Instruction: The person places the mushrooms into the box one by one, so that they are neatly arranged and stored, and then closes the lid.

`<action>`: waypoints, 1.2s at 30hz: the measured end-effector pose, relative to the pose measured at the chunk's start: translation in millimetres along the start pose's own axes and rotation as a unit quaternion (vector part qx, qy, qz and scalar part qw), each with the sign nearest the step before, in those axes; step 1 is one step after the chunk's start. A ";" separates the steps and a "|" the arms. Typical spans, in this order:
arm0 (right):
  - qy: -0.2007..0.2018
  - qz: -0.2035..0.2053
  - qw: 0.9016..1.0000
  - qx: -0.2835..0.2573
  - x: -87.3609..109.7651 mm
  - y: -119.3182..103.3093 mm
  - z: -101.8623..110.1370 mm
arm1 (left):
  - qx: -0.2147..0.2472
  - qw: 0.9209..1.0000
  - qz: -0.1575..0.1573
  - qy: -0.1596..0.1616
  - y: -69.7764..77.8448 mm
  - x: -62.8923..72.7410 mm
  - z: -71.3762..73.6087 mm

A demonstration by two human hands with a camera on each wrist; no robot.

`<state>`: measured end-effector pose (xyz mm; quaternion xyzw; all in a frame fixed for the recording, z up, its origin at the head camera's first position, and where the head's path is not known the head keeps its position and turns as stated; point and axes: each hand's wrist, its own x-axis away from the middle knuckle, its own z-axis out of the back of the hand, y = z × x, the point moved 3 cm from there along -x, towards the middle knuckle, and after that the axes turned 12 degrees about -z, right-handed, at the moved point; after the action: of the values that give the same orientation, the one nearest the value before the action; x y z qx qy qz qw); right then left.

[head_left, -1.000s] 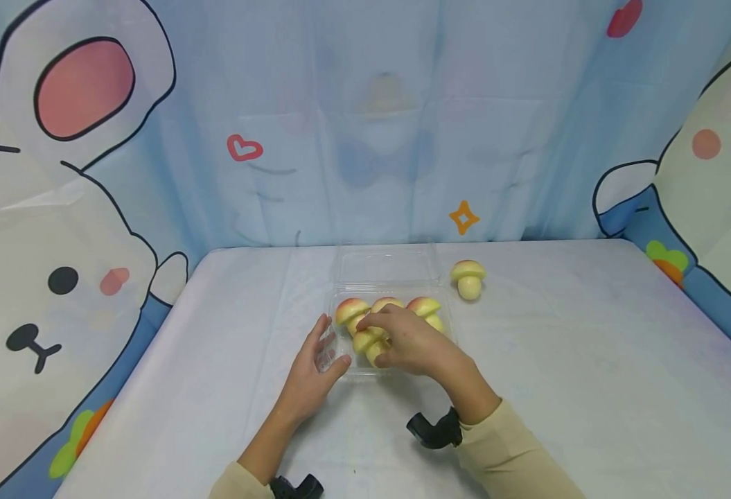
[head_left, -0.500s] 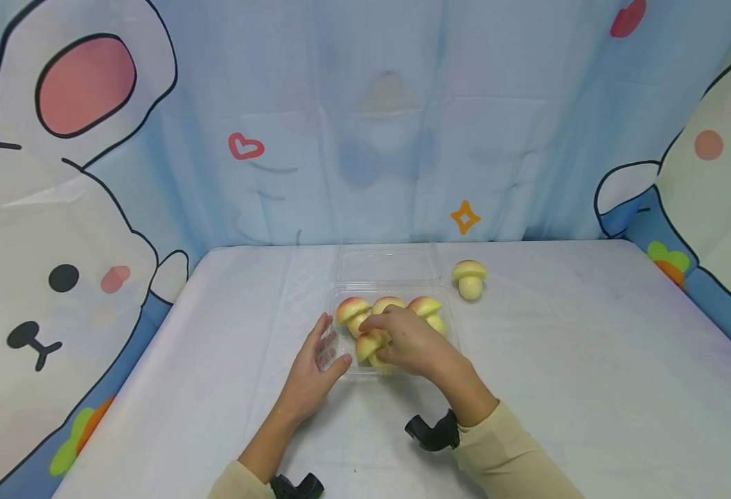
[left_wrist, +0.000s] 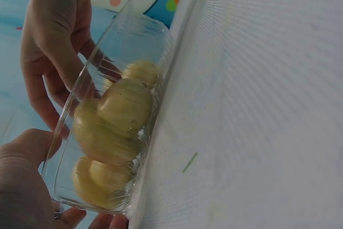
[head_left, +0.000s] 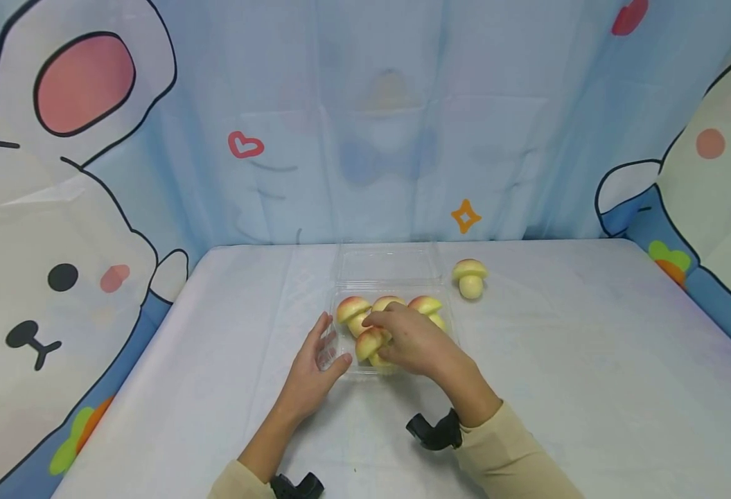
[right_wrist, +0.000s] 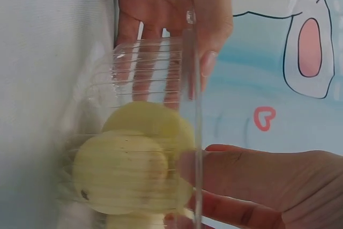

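In the head view a clear plastic box [head_left: 348, 362] with its lid folded back holds several yellow toy mushrooms with reddish caps. My left hand [head_left: 311, 371] grips the box's near left corner, thumb at the front rim and fingers along the outer wall. Inside the box, my right hand [head_left: 416, 344] pinches the front toy mushroom [head_left: 371, 342], whose cap leans left. In the right wrist view the right thumb [right_wrist: 230, 172] reaches over the rim to a toy mushroom [right_wrist: 120, 172]. Left wrist view: the toy mushrooms [left_wrist: 126, 105] show through the side wall.
One more toy mushroom [head_left: 470, 278] stands upright on the white tablecloth [head_left: 577, 346], right of the open lid [head_left: 388, 266]. A blue curtain [head_left: 365, 125] with cartoon figures hangs behind the table. Small green specks [left_wrist: 189, 162] lie on the cloth.
The front toy mushroom has turned in the right fingers, its cap now tilting more to the left. The left hand stays where it was.
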<state>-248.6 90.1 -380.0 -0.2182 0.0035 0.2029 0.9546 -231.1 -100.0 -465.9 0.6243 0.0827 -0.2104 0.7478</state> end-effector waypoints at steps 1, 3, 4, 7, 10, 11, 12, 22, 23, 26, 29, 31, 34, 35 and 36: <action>0.002 0.000 1.000 -0.001 0.8 -0.2 1.3 | 0.000 1.000 -0.001 0.000 0.1 -0.1 0.0; 0.001 -0.003 1.000 -0.004 2.0 -0.2 3.4 | 0.001 1.000 -0.001 0.001 0.2 -0.5 0.1; 0.000 -0.003 1.000 -0.006 2.6 -0.6 4.6 | 0.001 1.000 -0.003 0.000 0.4 -0.6 0.1; -0.002 -0.004 1.000 -0.011 4.1 -1.2 7.6 | 0.002 1.000 -0.004 0.001 0.5 -0.8 0.0; 0.002 0.002 1.000 -0.018 5.7 -1.5 9.7 | 0.005 1.000 -0.003 0.002 0.3 -0.8 -0.4; 0.002 0.002 1.000 -0.020 6.0 -1.2 9.8 | 0.006 1.000 -0.003 0.002 0.1 -0.8 -0.6; 0.002 0.000 1.000 -0.023 6.4 -1.3 10.2 | 0.006 1.000 -0.003 0.002 -0.2 -0.8 -0.6; 0.022 -0.011 1.000 -0.018 8.5 -3.4 16.4 | 0.003 1.000 -0.001 -0.002 -1.1 2.2 -0.1; 0.025 -0.011 0.999 -0.021 8.6 -3.4 17.3 | 0.003 1.000 0.001 -0.002 -0.7 2.3 0.0; 0.039 -0.013 0.999 -0.027 9.1 -2.5 20.9 | 0.005 1.000 0.009 -0.003 0.1 2.5 0.2; 0.058 -0.009 0.998 -0.036 8.9 -1.0 25.1 | 0.004 1.000 0.011 -0.004 1.3 2.4 0.3; 0.075 -0.003 0.996 -0.043 8.9 -0.1 28.4 | 0.003 1.000 0.009 -0.004 1.7 2.2 0.3; 0.099 0.003 0.994 -0.051 8.7 2.2 32.8 | 0.002 1.000 0.006 -0.003 1.8 1.5 0.5; 0.105 0.002 0.993 -0.056 8.8 3.4 34.0 | 0.000 1.000 0.004 -0.004 1.8 1.4 0.6; 0.112 0.000 0.992 -0.059 8.9 4.5 35.5 | -0.001 1.000 0.002 -0.005 1.5 1.2 0.5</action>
<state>-245.1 112.0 -350.6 -0.2955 0.0983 0.1770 0.9337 -229.4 -100.6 -464.8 0.6229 0.0780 -0.2119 0.7490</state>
